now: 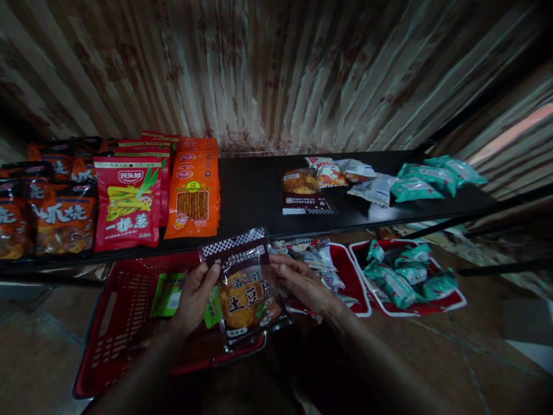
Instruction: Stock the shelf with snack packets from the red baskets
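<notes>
Packet: a dark potato-slice packet [246, 288] with a checkered top band, printed "滇二娃 土豆片", was held tilted above the red basket [116, 323], in front of the black shelf [254, 190].
Left hand: the left hand [195, 295] gripped the packet's left edge, thumb on its face.
Right hand: the right hand [302, 282] clasped the right edge.
Basket: a green packet [166, 294] lay inside.
Shelf: red packets reading "一根葱" [128, 202] stood beside orange stick-snack packets [193, 199]; a matching dark packet [302, 193] lay mid-shelf, and teal packets [425, 178] lay far right.

Black shelf [254, 190] with rows of snack packets [128, 203]
</notes>
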### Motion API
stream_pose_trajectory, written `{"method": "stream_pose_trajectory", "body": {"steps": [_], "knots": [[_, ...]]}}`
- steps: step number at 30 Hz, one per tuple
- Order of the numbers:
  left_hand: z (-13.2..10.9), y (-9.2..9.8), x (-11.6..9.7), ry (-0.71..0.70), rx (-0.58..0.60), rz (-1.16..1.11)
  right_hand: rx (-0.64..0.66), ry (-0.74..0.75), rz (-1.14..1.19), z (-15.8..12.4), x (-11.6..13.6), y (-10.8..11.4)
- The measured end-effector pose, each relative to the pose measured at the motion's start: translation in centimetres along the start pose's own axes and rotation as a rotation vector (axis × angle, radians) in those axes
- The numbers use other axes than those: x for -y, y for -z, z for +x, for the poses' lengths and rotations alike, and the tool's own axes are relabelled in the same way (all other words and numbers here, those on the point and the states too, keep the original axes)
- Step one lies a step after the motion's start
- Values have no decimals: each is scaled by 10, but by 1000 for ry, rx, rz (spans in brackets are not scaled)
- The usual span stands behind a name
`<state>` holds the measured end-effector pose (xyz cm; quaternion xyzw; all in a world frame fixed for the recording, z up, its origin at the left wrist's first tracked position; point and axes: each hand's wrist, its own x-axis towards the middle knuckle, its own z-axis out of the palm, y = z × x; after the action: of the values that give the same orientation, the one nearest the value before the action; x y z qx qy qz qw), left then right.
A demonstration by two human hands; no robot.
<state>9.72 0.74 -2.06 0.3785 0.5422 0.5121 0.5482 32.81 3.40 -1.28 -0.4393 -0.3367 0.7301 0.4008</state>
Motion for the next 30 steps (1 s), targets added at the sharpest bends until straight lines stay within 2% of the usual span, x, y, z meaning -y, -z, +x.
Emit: {"method": "stream_pose_trajectory", "body": {"steps": [5,8,11,16,20,26,30], "knots": [[-1,-3,1,-12,34,190,36,31,-45,7,-3,-7],[2,-2,2,-7,-61,189,69,64,-90,10,-3,-12],[4,-1,3,42,-139,55,59,79,-100,13,0,-16],[7,-5,2,61,-10,-206,-22,90,-89,17,5,-21],[9,-4,8,85,-11,-285,-100,83,-36,22,6,-19],[9,5,25,128,-65,-182,-176,96,40,25,8,-18],[5,6,32,154,-11,-101,-185,118,67,25,10,-20]]}}
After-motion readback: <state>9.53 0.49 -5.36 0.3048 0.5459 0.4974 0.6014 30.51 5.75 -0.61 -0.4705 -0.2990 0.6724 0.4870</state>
